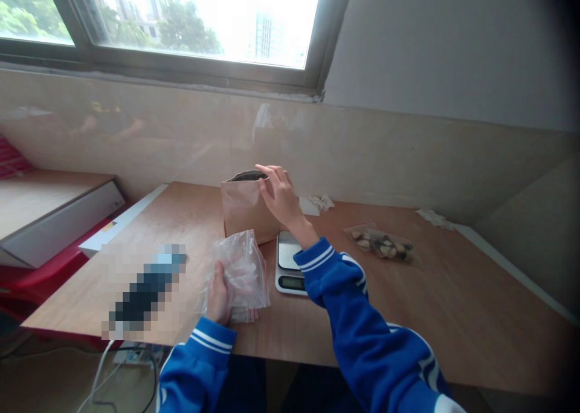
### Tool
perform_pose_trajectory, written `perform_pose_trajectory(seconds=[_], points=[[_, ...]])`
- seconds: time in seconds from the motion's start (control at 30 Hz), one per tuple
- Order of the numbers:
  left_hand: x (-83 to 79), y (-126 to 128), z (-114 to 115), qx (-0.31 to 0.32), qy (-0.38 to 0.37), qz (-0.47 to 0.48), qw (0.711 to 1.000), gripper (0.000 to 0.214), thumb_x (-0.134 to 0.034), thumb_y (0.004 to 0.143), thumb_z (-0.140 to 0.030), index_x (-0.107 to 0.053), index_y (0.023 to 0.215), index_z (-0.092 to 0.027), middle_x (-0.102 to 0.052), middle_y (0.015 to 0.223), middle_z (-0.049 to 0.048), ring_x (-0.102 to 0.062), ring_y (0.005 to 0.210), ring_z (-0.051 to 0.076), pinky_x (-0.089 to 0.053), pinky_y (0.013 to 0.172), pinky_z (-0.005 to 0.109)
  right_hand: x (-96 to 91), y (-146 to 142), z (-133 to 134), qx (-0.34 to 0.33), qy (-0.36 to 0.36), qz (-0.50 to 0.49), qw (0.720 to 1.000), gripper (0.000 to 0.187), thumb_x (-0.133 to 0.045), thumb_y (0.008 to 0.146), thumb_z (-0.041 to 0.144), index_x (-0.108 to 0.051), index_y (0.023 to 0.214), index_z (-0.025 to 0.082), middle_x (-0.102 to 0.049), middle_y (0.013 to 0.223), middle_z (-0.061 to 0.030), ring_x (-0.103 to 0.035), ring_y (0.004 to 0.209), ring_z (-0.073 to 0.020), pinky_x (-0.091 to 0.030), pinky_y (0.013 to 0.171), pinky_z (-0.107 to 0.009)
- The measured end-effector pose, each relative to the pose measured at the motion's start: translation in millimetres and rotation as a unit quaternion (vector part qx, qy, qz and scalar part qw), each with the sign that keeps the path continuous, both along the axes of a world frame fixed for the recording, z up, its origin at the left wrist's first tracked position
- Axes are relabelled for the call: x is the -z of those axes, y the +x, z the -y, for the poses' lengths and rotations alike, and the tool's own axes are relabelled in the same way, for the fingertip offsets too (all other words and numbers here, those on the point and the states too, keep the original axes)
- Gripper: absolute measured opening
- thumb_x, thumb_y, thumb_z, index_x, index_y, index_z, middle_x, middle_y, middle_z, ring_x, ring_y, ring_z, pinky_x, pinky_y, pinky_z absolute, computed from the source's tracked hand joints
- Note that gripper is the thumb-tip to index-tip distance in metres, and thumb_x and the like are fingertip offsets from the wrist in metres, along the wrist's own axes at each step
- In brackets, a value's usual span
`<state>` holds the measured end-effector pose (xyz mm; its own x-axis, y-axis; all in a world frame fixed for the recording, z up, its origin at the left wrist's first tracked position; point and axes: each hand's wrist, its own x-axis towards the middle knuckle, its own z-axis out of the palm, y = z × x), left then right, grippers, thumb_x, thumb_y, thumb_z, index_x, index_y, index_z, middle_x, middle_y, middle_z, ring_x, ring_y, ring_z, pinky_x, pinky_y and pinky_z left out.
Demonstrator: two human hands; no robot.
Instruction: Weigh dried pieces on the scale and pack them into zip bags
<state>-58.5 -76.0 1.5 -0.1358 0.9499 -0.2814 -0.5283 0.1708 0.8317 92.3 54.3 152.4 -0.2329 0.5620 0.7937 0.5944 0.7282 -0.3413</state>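
Note:
My left hand (219, 298) grips a clear zip-lock bag (244, 268), thumb lying over its front. More zip-lock bags with red seal lines (244, 314) lie just beneath it. At the top right corner of a standing brown paper bag (247, 207) is my right hand (281, 198), with its thumb and fingers apart around the mouth. The paper bag's mouth gapes, and its contents are hidden. Below my right wrist sits a white digital kitchen scale (287, 262) with a metal plate, partly covered by my sleeve; its display (293, 283) is too small to read.
A clear bag of brownish pieces (383, 243) lies to the right on the wooden table (453, 304). Crumpled paper (321, 202) rests behind the scale. A blurred-out dark object (147, 292) with a white cable (102, 364) is at the left, near the front edge.

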Motion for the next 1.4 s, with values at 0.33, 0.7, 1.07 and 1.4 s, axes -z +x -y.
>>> perform_pose_trajectory(seconds=[0.33, 0.7, 1.07, 1.4], points=[[-12.1, 8, 12, 0.021, 0.097, -0.085, 0.991, 0.063, -0.06, 0.076, -0.065, -0.062, 0.117, -0.017, -0.073, 0.089, 0.0107, -0.071, 0.073, 0.025, -0.057, 0.062, 0.034, 65.9, 30, 97, -0.136, -0.331, -0.103, 0.928, 0.03, -0.052, 0.092, 0.045, -0.065, 0.086, 0.019, -0.068, 0.082, -0.0016, -0.061, 0.075, -0.0152, -0.045, 0.071, -0.026], [-43.1, 22, 18, 0.056, 0.175, -0.192, 0.964, 0.048, -0.07, 0.078, -0.042, -0.061, 0.119, -0.018, -0.07, 0.107, 0.0092, -0.065, 0.098, 0.023, -0.053, 0.083, 0.03, 70.7, 41, 106, -0.073, -0.317, -0.213, 0.921, 0.032, -0.047, 0.094, 0.048, -0.061, 0.087, 0.02, -0.057, 0.069, 0.0018, -0.052, 0.062, -0.0136, -0.038, 0.06, -0.024], [-64.1, 24, 20, -0.059, 0.137, -0.219, 0.964, 0.047, -0.058, 0.08, -0.06, -0.063, 0.095, -0.016, -0.063, 0.06, -0.0004, -0.053, 0.038, 0.011, -0.039, 0.036, 0.02, 83.1, 36, 122, -0.125, -0.374, -0.223, 0.892, 0.04, -0.041, 0.094, 0.055, -0.06, 0.101, 0.021, -0.059, 0.079, -0.0008, -0.054, 0.067, -0.0143, -0.042, 0.062, -0.025], [-47.4, 10, 19, -0.047, 0.123, -0.142, 0.981, 0.066, -0.047, 0.083, -0.067, -0.052, 0.124, -0.017, -0.07, 0.098, 0.0107, -0.069, 0.077, 0.019, -0.055, 0.065, 0.028, 101.9, 34, 140, -0.188, -0.52, -0.263, 0.791, 0.036, -0.062, 0.083, 0.05, -0.045, 0.1, 0.023, -0.058, 0.072, 0.0041, -0.054, 0.052, -0.0105, -0.045, 0.045, -0.022]])
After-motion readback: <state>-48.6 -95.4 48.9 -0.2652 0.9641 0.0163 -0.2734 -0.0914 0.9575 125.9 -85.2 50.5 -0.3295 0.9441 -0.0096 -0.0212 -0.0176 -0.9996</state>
